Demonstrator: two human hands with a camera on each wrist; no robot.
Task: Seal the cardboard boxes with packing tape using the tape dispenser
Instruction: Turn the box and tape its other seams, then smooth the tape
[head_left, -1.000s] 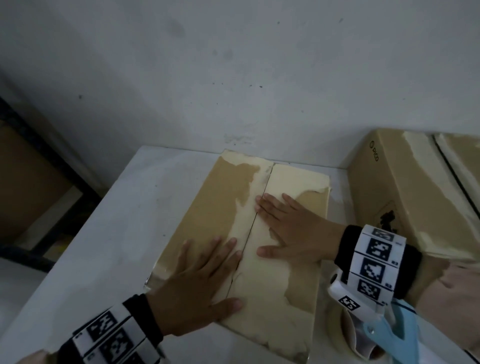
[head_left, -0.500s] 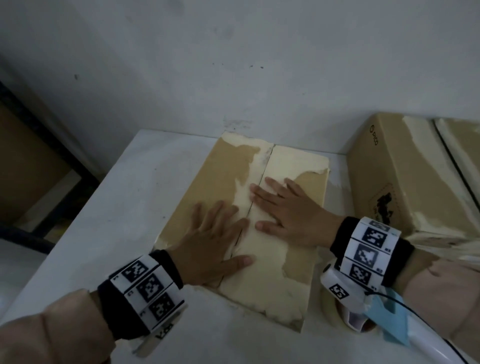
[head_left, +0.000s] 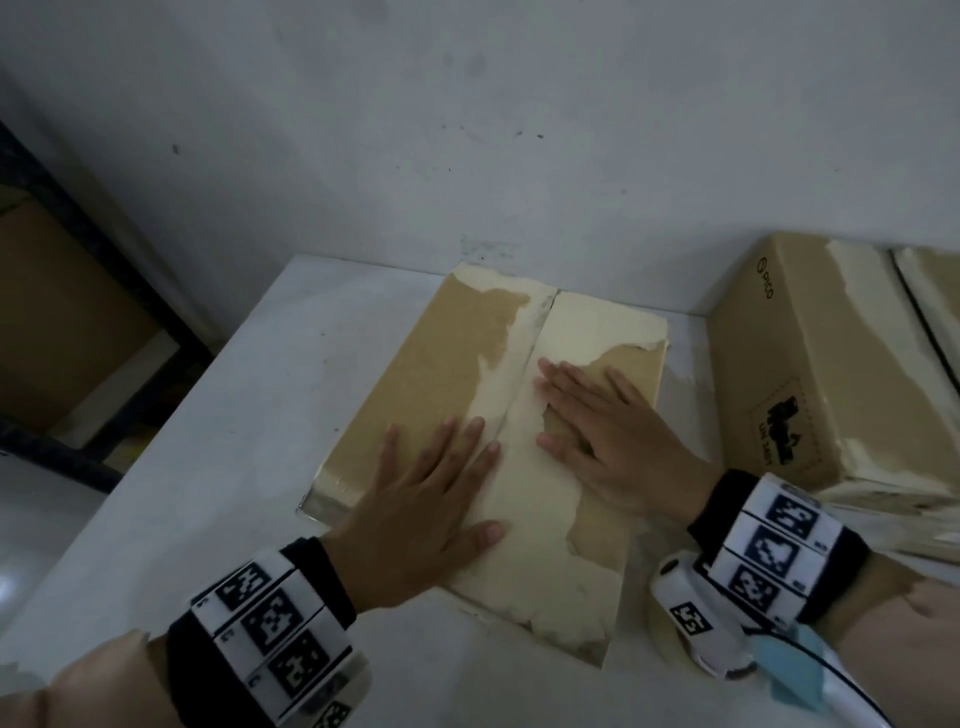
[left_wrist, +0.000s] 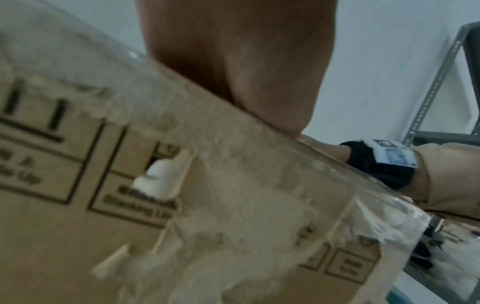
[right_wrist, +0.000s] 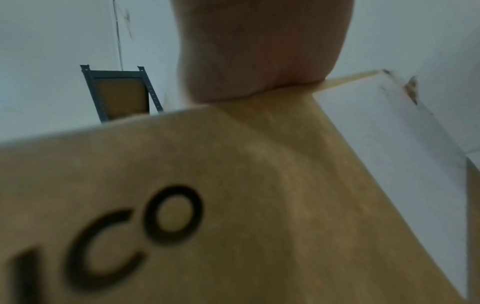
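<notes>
A flat cardboard box with torn pale patches lies on the white table, its two top flaps meeting at a centre seam. My left hand lies flat, fingers spread, on the left flap beside the seam. My right hand presses flat on the right flap. In the left wrist view my left palm rests on the box's top edge above the printed side. In the right wrist view my right palm sits on the box. The tape dispenser, blue-handled, lies under my right wrist, partly hidden.
A second, taller cardboard box stands at the table's right, close to my right forearm. A wall runs right behind the table. A dark metal shelf holding boxes stands to the left, beyond the table's left edge.
Both hands stay flat on the flaps. My left hand has slid a little farther onto the box, and more of my left forearm shows as the view shifted.
</notes>
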